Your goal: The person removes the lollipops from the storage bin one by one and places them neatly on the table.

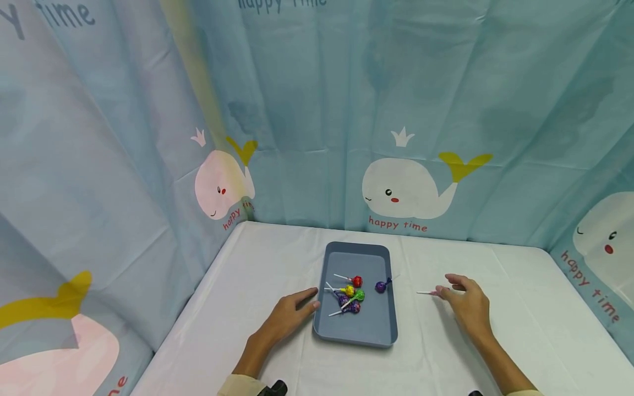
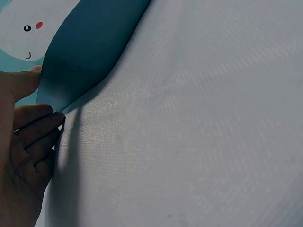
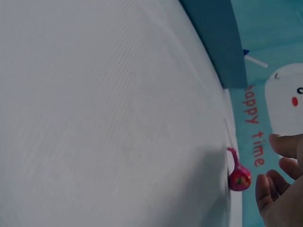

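A grey-blue tray (image 1: 356,334) holds several lollipops: a red one (image 1: 356,281), a yellow one (image 1: 349,290), a green one (image 1: 359,295) and purple ones in a group, plus a purple lollipop (image 1: 380,287) apart by the right wall. My left hand (image 1: 284,318) rests at the tray's left side, thumb and fingertips against its wall (image 2: 80,52) in the left wrist view. To the tray's right, a pink lollipop (image 3: 240,178) lies on the table, stick pointing left. My right hand (image 1: 468,308) hovers beside its head, thumb and fingers spread apart with a gap showing in the right wrist view.
A white cloth (image 1: 247,264) covers the table. Light-blue curtains (image 1: 317,181) printed with whales stand along the back and both sides. The stick of the lone purple lollipop juts over the tray's right wall.
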`<state>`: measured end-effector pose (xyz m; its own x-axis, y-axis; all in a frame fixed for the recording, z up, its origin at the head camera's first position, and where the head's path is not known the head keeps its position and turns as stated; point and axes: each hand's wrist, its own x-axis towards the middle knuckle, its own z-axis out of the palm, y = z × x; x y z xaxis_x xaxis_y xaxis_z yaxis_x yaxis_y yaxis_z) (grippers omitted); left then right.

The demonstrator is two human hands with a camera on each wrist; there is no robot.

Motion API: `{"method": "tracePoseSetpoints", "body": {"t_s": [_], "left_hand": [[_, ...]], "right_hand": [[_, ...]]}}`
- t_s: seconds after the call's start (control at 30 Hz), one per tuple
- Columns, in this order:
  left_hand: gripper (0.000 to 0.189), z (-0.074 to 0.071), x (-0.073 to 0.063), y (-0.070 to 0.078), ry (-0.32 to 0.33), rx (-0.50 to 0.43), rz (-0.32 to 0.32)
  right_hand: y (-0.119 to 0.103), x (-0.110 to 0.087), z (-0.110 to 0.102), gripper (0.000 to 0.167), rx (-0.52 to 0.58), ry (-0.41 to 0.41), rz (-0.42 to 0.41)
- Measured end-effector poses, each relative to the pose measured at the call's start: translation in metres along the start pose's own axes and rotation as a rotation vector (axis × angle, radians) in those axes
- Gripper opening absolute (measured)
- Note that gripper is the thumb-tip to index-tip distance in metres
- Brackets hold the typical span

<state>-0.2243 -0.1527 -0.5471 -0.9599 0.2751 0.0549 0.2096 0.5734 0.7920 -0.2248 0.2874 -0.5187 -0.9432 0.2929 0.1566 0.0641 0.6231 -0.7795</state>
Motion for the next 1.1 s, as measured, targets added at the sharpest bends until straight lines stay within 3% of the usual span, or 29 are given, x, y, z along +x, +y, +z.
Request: {"method": "tracePoseSetpoints", "body": {"t_s": [0.37,0.7,1.1], "left_hand": [[0.062,0.000,0.000,0.000,0.003,0.001,0.001],[0.060,0.001,0.000,0.002,0.003,0.004,-0.004],[0.061,0.001,-0.001,0.001,0.007,-0.006,-0.009]], "right_hand": [[-0.029,-0.009,0.010,0.044,0.093,0.015,-0.104],[-0.053,-0.020,0.023,0.045,0.127,-0.064,-0.078],[-0.072,-0.036,0.050,0.041,0.264,-0.201,-0.078]]}}
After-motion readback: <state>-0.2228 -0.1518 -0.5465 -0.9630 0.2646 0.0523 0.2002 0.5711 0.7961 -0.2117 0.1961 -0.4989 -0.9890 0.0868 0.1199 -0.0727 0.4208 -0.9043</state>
